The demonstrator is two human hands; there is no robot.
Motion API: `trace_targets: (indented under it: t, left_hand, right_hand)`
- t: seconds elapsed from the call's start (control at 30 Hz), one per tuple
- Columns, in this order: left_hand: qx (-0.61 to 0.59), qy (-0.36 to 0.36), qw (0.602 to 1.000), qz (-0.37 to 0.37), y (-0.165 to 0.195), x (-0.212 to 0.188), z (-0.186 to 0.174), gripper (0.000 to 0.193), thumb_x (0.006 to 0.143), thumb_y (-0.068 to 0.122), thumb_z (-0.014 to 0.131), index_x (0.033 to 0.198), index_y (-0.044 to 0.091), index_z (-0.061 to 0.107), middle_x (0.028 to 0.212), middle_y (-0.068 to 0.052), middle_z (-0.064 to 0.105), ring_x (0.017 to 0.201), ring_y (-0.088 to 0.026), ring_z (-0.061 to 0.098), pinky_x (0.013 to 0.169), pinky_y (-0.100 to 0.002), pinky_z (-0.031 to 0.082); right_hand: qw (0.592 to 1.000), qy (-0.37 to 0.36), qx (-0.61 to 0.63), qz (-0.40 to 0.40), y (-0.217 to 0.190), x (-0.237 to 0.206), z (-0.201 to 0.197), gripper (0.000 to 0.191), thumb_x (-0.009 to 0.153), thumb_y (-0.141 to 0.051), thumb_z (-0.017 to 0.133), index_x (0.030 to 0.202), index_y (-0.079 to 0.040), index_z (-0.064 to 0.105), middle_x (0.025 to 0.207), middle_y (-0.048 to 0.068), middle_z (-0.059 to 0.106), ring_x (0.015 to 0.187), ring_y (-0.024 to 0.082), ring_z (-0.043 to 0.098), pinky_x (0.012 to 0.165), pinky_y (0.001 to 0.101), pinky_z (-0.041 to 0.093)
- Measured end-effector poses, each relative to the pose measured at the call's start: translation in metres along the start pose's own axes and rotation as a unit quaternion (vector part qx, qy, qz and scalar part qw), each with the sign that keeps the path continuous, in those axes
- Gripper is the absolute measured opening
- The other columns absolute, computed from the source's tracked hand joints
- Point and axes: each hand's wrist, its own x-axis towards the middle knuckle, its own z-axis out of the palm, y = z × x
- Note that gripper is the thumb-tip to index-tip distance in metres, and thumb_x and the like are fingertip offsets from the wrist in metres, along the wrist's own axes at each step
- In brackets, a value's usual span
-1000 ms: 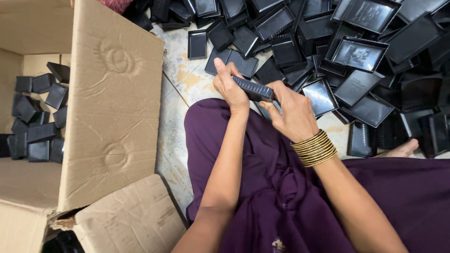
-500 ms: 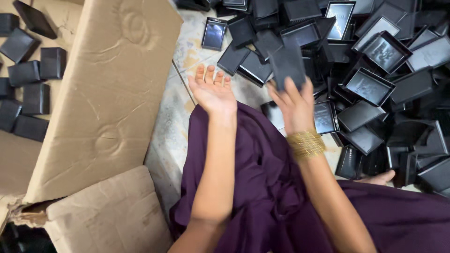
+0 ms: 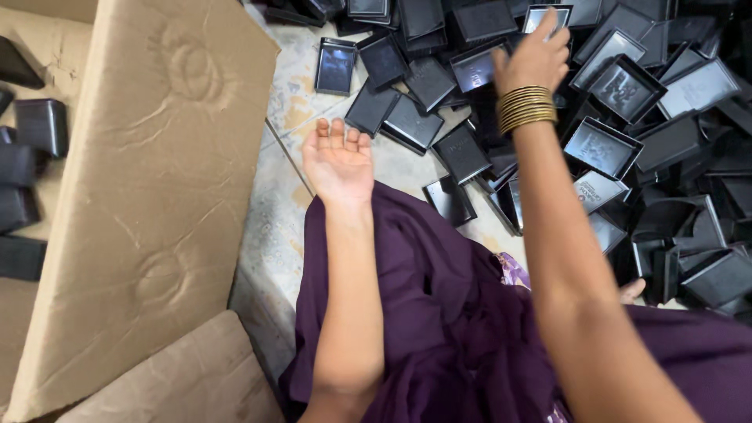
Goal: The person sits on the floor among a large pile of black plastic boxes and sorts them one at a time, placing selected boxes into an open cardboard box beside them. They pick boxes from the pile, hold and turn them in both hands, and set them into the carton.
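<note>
Right hand (image 3: 536,59): stretched far right into pile of black plastic trays (image 3: 619,86) on floor, fingers curled over one tray edge, grip unclear. Left hand (image 3: 338,160): palm up, fingers spread, empty, near purple lap. Pile lies right of both; right hand nearer. Cardboard box (image 3: 157,196) left.

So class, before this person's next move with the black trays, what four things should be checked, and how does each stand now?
1. Left hand free: ok, open and palm up, holding nothing.
2. Right hand on a tray: cannot tell, it reaches into the pile of black trays but no grip shows.
3. Cardboard box within reach: ok, beside the left arm, flap open.
4. Loose trays near the knee: ok, one black tray lies by the purple cloth.
</note>
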Motion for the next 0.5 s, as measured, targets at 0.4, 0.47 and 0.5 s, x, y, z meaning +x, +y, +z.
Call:
trace_targets:
  t: [0.4,0.47,0.5]
  left_hand:
    - [0.437,-0.195,0.860,-0.177,-0.070,-0.048,0.056,0.055,0.104,0.050,0.054,0.130,0.002,0.060,0.116,-0.015,0.070,0.100,-0.020,0.068,0.091,-0.036,0.055]
    - [0.434,-0.197,0.809,-0.343,-0.090,-0.067,0.062,0.062,0.104,0.054,0.051,0.133,0.000,0.060,0.107,-0.020,0.067,0.087,-0.025,0.070,0.082,-0.040,0.061]
    - [0.410,-0.233,0.788,-0.397,-0.096,-0.076,0.065,0.064,0.102,0.055,0.051,0.134,0.000,0.059,0.110,-0.023,0.067,0.089,-0.028,0.072,0.082,-0.040,0.061]
  right_hand:
    - [0.957,-0.089,0.231,-0.154,0.082,-0.063,-0.123,0.032,0.103,-0.005,0.068,0.134,-0.008,0.066,0.104,0.012,0.072,0.086,0.023,0.068,0.076,0.0326,0.057]
    - [0.948,-0.068,0.236,-0.205,0.078,-0.095,-0.152,0.025,0.102,-0.005,0.073,0.125,-0.003,0.063,0.104,0.012,0.071,0.089,0.021,0.068,0.082,0.0337,0.056]
    - [0.948,-0.061,0.256,-0.179,0.074,-0.109,-0.159,0.024,0.103,-0.004,0.071,0.124,-0.003,0.061,0.105,0.012,0.071,0.091,0.020,0.069,0.083,0.0326,0.056]
